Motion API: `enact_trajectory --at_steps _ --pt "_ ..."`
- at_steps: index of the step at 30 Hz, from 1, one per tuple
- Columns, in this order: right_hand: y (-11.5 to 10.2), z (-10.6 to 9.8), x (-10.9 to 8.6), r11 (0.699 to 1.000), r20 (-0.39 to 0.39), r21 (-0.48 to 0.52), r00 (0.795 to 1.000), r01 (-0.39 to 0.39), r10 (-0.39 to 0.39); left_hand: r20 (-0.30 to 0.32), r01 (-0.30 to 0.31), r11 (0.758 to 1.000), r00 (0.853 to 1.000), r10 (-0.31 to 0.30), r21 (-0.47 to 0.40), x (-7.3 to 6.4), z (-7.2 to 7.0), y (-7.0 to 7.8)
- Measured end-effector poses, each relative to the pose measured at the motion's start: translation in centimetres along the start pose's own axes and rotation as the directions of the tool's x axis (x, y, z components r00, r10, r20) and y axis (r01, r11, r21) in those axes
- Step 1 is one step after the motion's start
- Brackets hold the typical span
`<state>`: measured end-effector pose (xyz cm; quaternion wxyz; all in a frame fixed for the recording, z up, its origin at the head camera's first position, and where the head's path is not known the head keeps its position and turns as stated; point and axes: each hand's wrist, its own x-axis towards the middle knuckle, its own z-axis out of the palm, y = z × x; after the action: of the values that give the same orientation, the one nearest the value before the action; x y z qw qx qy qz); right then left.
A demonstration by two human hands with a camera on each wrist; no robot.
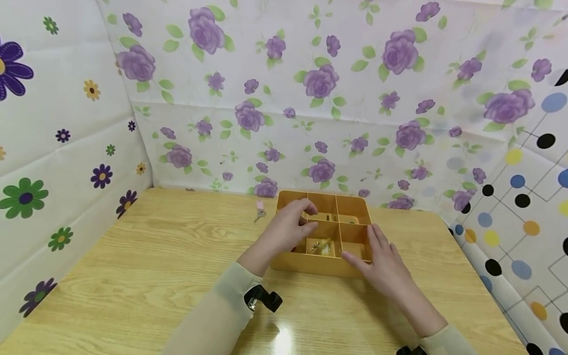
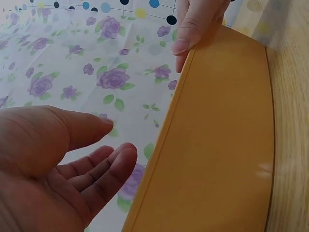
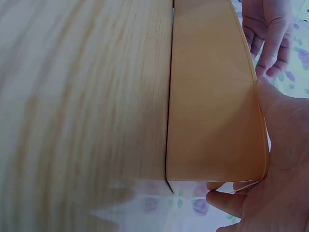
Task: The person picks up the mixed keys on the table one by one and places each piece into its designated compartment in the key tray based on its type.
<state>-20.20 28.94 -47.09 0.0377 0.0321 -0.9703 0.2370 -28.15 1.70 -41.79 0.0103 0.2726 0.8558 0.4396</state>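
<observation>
A yellow-orange divided storage box (image 1: 306, 265) stands on the table, its several compartments open at the top. Over its left part hovers my left hand (image 1: 288, 224), thumb and loosely bent fingers apart with nothing between them. In the left wrist view, that same hand (image 2: 63, 164) is beside the box's rim. My right hand (image 1: 388, 264) holds the front right corner of the box, thumb at the front rim and fingers along the right side. Small yellowish items (image 1: 323, 246) lie in the front middle compartment. My left hand partly hides the left compartments.
Behind the box's left side, a small key with a pink tag (image 1: 259, 209) lies on the wooden table (image 1: 177, 256). A flower-print cloth (image 1: 248, 118) hangs close behind the box. A dotted cloth (image 1: 519, 236) borders the table on the right.
</observation>
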Motion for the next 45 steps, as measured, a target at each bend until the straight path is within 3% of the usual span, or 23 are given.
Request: enact_trajectory --at_steps 14,21,27,33,45 --pt "-0.3 -0.2 -0.1 1.000 0.004 -0.019 1.000 -0.009 0.009 -0.134 0.005 1.000 0.991 -0.008 -0.019 -0.3 -2.8 -0.2" --pt "-0.2 -0.6 -0.2 0.999 -0.004 -0.028 1.000 -0.031 0.031 -0.151 0.000 1.000 0.989 0.001 0.010 -0.1 -4.1 -0.7" --pt "-0.5 -0.3 -0.2 0.999 0.020 -0.023 0.999 -0.038 0.039 -0.173 0.037 0.998 0.985 -0.028 0.052 -0.8 -6.4 -2.6" --pt "-0.9 -0.1 -0.5 0.997 0.020 -0.032 0.997 -0.067 0.068 -0.145 0.086 0.990 0.987 -0.070 0.109 -1.6 -8.3 -4.5" --pt "-1.7 0.3 -1.0 0.994 0.023 -0.064 0.995 -0.090 0.092 -0.133 0.150 0.965 0.983 -0.123 0.217 -2.0 -8.6 -8.1"
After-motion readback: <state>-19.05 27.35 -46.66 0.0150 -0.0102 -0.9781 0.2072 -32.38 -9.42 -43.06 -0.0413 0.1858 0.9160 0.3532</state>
